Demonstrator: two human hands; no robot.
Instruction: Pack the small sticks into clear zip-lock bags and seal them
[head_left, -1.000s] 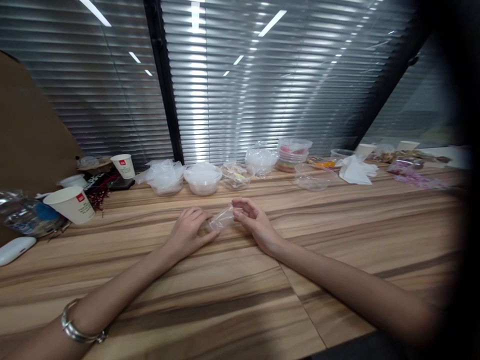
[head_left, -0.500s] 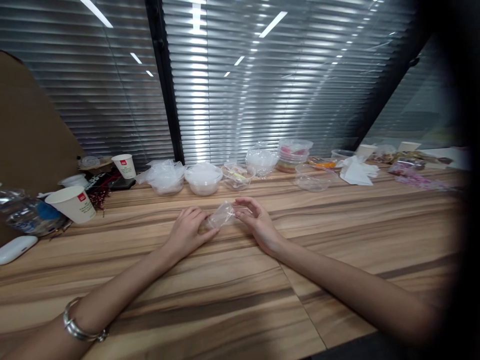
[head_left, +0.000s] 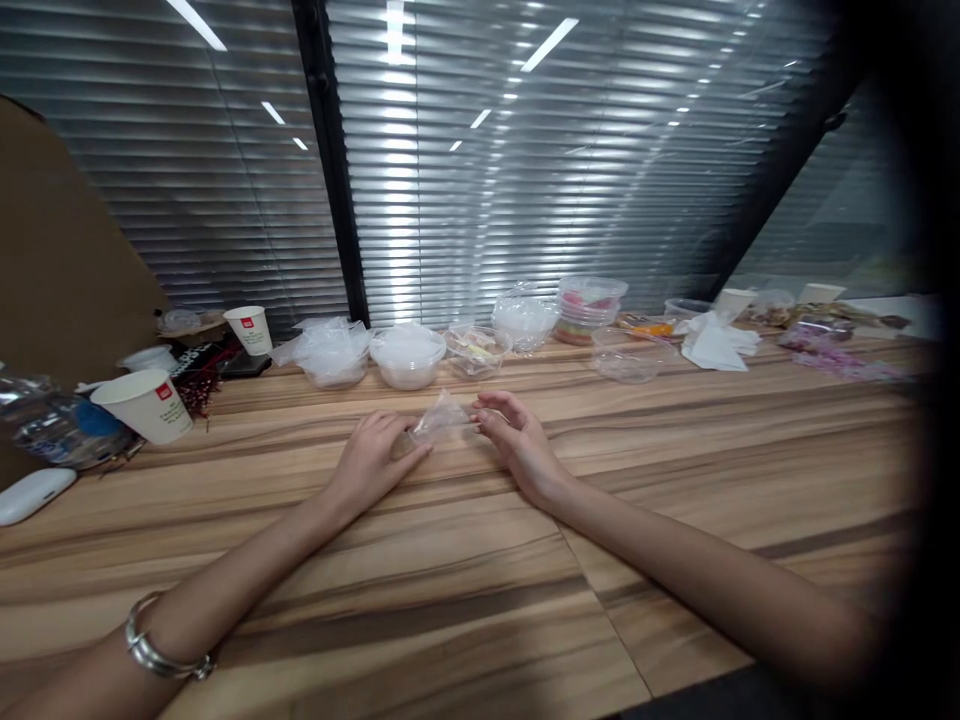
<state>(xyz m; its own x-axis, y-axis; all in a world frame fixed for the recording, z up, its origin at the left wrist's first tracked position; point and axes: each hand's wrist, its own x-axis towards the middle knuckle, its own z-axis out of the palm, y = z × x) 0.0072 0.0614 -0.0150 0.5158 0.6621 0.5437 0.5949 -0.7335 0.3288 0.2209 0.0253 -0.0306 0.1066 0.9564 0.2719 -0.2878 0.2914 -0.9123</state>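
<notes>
A small clear plastic bag is stretched between my two hands, just above or on the wooden table. Its middle rises to a crumpled peak. My left hand is closed on the bag's left end, thumb in front and fingers behind. At the other end, my right hand pinches the bag's edge between thumb and fingertips. What lies inside the left grip is partly hidden by the fingers.
Along the back stand a bag-wrapped bowl, a lidded bowl, stacked tubs and a clear container. Crumpled tissue lies right of them. At left are paper cups, a plastic bottle and a white case.
The plastic bag has changed shape, its middle now peaked and its right end drawn toward my right hand. Both hands stay in nearly the same place.
</notes>
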